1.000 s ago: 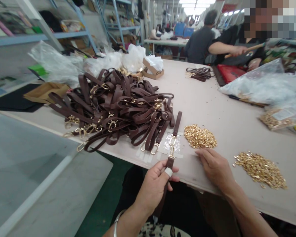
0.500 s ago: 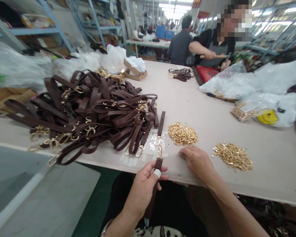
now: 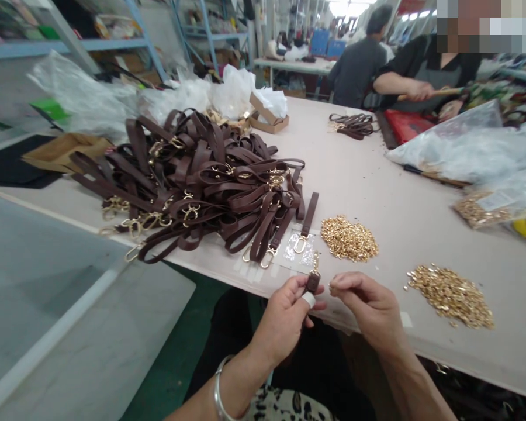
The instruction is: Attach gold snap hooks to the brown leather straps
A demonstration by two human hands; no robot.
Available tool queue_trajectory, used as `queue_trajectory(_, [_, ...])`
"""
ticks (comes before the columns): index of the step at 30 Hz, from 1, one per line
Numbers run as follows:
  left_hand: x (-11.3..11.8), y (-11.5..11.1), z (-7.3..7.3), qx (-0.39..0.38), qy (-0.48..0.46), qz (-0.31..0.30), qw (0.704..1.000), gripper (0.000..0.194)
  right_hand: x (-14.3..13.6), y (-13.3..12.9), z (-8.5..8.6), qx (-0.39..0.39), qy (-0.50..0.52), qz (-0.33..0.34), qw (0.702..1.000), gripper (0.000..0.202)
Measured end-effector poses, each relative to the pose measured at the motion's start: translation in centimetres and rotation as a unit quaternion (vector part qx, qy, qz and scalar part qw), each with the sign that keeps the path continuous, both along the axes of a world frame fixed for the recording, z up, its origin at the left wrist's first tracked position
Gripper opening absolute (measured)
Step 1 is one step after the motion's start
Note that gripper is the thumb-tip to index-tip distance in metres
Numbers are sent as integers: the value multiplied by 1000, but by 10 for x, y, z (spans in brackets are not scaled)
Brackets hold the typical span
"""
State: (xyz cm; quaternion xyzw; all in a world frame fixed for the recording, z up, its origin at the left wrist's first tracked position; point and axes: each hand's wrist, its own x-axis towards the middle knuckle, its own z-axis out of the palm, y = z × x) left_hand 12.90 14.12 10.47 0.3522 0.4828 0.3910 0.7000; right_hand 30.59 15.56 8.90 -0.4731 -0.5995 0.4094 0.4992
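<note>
My left hand (image 3: 284, 310), with white tape round its thumb, is closed on the end of a brown leather strap (image 3: 312, 283). A gold snap hook (image 3: 315, 263) sticks out from that end, pointing away from me. Just to the right, my right hand (image 3: 368, 304) pinches a small gold-coloured metal piece between thumb and fingertips, mostly hidden. Beyond it lies a heap of small gold metal pieces (image 3: 349, 238), and a second gold heap (image 3: 451, 295) is farther right. A short strap with an oval gold ring (image 3: 309, 216) rests on clear plastic film.
A large pile of brown straps (image 3: 201, 181) with gold hooks covers the table's left. Clear plastic bags (image 3: 477, 146) lie at the right, and an open cardboard box (image 3: 269, 117) sits behind. Across the table a person (image 3: 429, 76) holds a wooden-handled tool over a red item.
My right hand has lifted from beside the nearer gold heap and come close to the strap end, its fingertips now pinched. The left hand keeps its hold. The view has turned left.
</note>
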Motion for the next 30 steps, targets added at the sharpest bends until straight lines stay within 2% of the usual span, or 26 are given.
queue_trajectory(4, [-1, -2, -2, 43, -5, -25, 999, 29, -18, -6, 2, -13, 12, 6, 1000, 7])
queue_trajectory(9, [-3, -4, 0, 56, 1, -19, 998, 36, -23, -9, 1, -51, 6, 23, 998, 6])
queue_trajectory(15, [-5, -6, -1, 78, 32, -29, 996, 40, -23, -16, -1, -85, 9, -14, 996, 4])
queue_trajectory(20, [-9, -11, 1, 133, 100, -54, 985, 37, -19, -19, -6, -112, 11, 1, 994, 9])
queue_trajectory(25, [-11, -15, 1, 204, 215, -64, 953, 30, -19, -23, -11, -177, 109, 29, 978, 16])
queue_trajectory(30, [-9, -21, 0, 214, 234, -81, 945, 26, -21, -27, -9, -157, 100, 29, 982, 16])
